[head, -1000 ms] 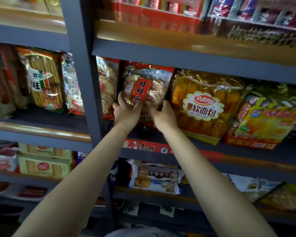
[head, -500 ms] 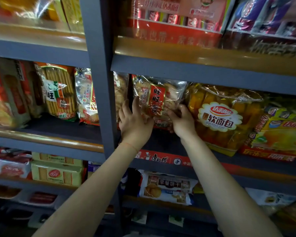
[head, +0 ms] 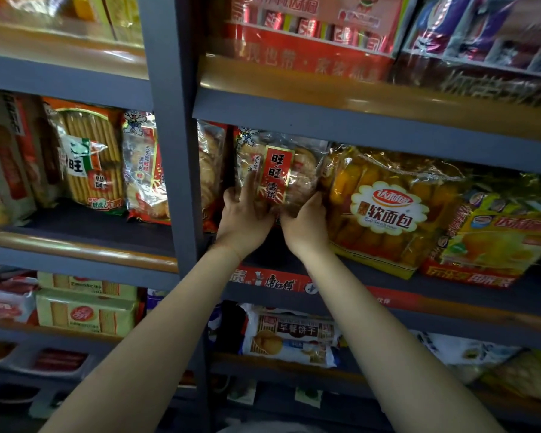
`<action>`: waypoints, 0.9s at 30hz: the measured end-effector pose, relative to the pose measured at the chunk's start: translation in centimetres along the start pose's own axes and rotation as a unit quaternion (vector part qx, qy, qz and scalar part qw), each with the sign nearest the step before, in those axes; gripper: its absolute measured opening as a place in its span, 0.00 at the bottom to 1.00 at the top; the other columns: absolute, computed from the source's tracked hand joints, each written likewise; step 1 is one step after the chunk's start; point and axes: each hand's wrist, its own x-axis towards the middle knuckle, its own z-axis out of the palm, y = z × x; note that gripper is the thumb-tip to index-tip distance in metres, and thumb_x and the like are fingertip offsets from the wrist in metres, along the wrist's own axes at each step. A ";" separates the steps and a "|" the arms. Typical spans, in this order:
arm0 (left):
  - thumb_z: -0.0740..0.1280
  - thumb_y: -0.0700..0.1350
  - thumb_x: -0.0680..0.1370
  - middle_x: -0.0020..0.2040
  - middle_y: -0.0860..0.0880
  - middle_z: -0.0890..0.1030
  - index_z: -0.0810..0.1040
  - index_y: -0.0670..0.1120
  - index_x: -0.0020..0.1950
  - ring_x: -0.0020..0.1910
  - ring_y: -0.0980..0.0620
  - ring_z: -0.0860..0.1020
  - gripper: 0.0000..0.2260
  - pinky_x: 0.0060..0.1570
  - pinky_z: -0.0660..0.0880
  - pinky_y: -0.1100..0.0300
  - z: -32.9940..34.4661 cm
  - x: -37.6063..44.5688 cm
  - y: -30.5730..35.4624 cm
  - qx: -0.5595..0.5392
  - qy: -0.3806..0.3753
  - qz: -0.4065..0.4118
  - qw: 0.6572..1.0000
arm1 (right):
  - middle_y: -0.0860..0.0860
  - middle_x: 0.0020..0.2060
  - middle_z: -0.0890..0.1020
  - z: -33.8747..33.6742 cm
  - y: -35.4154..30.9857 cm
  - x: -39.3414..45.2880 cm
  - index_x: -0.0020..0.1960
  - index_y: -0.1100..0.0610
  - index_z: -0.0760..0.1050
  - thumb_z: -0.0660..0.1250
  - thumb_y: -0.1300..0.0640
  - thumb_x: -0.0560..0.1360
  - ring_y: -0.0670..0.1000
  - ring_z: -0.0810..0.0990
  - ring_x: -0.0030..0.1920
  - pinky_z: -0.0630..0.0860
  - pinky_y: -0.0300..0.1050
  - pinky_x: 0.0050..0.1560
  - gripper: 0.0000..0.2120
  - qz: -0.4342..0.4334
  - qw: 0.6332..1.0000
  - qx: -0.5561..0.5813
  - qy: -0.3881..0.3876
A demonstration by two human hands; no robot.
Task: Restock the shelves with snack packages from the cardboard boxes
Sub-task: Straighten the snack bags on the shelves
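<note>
On the far left of the middle shelf [head: 85,250], a bag of stick biscuits [head: 89,160] is stood upright, and just beside it a clear bag of crackers [head: 142,170] is partly hidden by the grey upright post [head: 178,170]. Right of the post, a second bag of the same crackers [head: 211,173] is seen, leaning close against the rice cracker bag [head: 281,170], which is the one being handled.

That bag is stood upright at the left end of the right-hand bay, its red label facing out. Its lower left corner is grasped by the left hand [head: 244,220], fingers [head: 231,195] curled round the edge and one finger laid up the front. Its lower right corner is cupped by the right hand [head: 305,223], fingers wrapped against the side. Both forearms are stretched up from the bottom of the view.

Touching the bag on the right, a large yellow bread pack [head: 388,210] is leaned back, and beyond it a yellow-green cake pack [head: 497,239] is set, overlapped by the bread pack's edge.

Below, a blue-and-white biscuit pack [head: 291,339] is laid flat on the lower shelf [head: 450,335]. Above, red boxes [head: 310,32] are ranged along the blurred top shelf [head: 356,98].
</note>
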 end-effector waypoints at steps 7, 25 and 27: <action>0.49 0.70 0.67 0.75 0.52 0.62 0.55 0.65 0.79 0.68 0.41 0.65 0.39 0.61 0.68 0.47 0.3 0.6 -0.2 0.062 0.000 0.001 0.998 | 0.56 0.71 0.72 1.4 0.1 3.1 0.76 0.61 0.57 0.81 0.48 0.66 0.58 0.73 0.69 0.74 0.50 0.65 0.49 0.076 0.986 0.151 0.006; 0.66 0.60 0.76 0.82 0.45 0.51 0.38 0.69 0.79 0.79 0.36 0.57 0.42 0.75 0.61 0.38 -0.3 0.7 0.2 -0.055 -0.050 -0.059 0.995 | 0.62 0.75 0.61 -0.6 -0.9 -0.5 0.80 0.61 0.45 0.71 0.58 0.76 0.61 0.64 0.74 0.70 0.54 0.71 0.44 -0.116 0.986 -0.114 0.042; 0.65 0.61 0.74 0.83 0.47 0.50 0.40 0.68 0.79 0.80 0.38 0.54 0.42 0.76 0.61 0.39 -0.5 0.4 0.4 -0.059 -0.060 -0.059 0.995 | 0.63 0.71 0.68 -1.2 -0.9 -1.2 0.78 0.60 0.58 0.73 0.60 0.74 0.63 0.71 0.68 0.77 0.57 0.61 0.38 -0.250 0.925 -0.247 0.147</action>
